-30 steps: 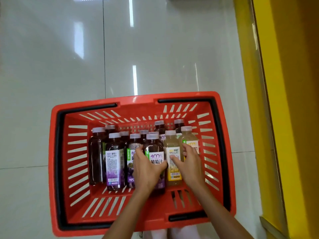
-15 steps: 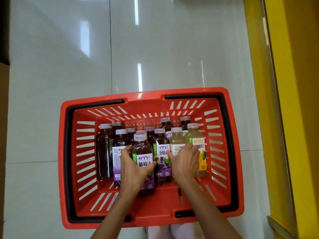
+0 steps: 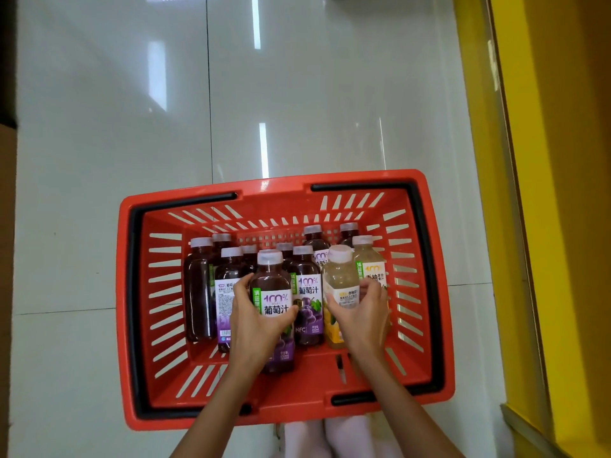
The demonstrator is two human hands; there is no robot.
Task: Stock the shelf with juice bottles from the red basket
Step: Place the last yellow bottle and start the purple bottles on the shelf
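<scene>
Wrapping my left grip (image 3: 256, 320) around a purple grape bottle (image 3: 274, 302), right grip (image 3: 362, 317) around a pale yellow bottle (image 3: 340, 282), inside the slatted red basket (image 3: 274, 190).

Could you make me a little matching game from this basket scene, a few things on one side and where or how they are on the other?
1. purple grape bottle
2. pale yellow bottle
3. red basket
4. yellow panel

a. on the tiled floor
b. gripped by the right hand
c. along the right edge
d. gripped by the left hand

Pairs: 1-d, 2-b, 3-a, 4-c
</scene>
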